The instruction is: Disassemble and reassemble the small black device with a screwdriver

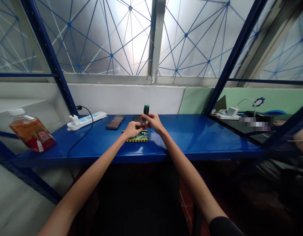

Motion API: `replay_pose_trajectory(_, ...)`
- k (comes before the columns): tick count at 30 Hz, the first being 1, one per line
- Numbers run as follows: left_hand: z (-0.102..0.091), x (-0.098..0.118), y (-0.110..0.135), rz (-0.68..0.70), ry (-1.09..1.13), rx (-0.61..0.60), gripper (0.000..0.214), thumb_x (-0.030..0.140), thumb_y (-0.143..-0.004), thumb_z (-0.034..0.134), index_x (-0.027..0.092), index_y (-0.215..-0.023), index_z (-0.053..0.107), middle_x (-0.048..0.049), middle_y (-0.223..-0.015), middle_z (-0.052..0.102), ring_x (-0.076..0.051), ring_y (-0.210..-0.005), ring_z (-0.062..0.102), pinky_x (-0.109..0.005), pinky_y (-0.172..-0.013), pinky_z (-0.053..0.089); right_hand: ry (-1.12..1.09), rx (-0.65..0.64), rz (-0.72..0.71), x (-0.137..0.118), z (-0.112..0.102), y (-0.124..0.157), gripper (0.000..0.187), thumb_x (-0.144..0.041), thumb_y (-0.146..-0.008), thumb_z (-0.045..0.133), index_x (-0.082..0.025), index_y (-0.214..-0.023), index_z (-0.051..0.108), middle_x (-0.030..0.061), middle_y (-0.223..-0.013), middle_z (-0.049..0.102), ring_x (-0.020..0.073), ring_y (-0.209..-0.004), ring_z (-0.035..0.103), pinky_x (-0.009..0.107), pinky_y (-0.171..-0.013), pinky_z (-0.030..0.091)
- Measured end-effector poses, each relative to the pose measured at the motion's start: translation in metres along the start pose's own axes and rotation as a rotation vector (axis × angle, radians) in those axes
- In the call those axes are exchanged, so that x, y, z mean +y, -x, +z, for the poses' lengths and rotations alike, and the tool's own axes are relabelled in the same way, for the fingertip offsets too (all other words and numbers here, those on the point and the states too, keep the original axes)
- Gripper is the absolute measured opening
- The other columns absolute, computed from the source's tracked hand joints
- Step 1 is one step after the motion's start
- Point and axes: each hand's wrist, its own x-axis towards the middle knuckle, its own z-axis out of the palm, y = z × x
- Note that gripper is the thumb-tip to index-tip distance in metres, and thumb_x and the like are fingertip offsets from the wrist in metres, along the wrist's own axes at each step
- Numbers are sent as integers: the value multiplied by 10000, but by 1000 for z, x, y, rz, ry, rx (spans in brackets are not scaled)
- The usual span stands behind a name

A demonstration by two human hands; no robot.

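My right hand [153, 122] is closed round an upright screwdriver [146, 109] with a green and black handle. The screwdriver's thin shaft points down at a green circuit board [141, 136], which has a yellow-and-black striped front edge and lies on the blue table. My left hand [132, 129] is over the board's left part, thumb and fingers pressed together close to the shaft. What those fingertips pinch, if anything, is too small to make out. Both hands cover the back of the board.
A phone [115, 122] and a white power strip [88, 120] with a black cable lie on the blue table [188, 136] to the left. A drink bottle [32, 131] stands at the left end. Blue posts frame both sides. Another person's arm [302, 139] shows at far right.
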Motion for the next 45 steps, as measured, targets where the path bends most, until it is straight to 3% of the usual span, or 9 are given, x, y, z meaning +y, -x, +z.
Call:
replay_pose_trajectory(13, -1, 1, 0, -38, 9, 14, 224, 334, -778, 658, 156, -829, 783, -71, -770, 755, -198, -687, 674, -266, -629, 509, -31, 64, -19, 3, -2, -3, 508, -653, -729, 683, -145, -721, 653, 19, -610, 648, 74, -353, 499, 209, -328, 287)
replay_pose_trajectory(22, -9, 13, 3, 26, -175, 68, 183, 306, -806, 646, 200, -854, 787, -63, -941, 762, -219, -906, 694, -310, -854, 511, -28, 234, -23, 1, -4, -4, 561, -709, -685, 676, -150, -673, 624, 21, -554, 625, 67, -330, 459, 219, -320, 286)
replay_pose_trajectory(33, -10, 7, 4, 8, -215, -34, 249, 161, -722, 573, 227, -795, 802, -21, -951, 758, -203, -893, 689, -277, -881, 511, -32, 207, -12, 5, -2, -6, 542, -694, -696, 676, -155, -666, 627, 34, -567, 640, 73, -332, 467, 222, -310, 282)
replay_pose_trajectory(45, -10, 7, 4, -10, -281, -68, 251, 186, -743, 572, 228, -809, 810, -32, -988, 744, -208, -903, 683, -271, -865, 512, -40, 191, -18, 4, 1, -4, 538, -678, -692, 700, -146, -661, 627, 27, -559, 630, 67, -319, 462, 214, -306, 279)
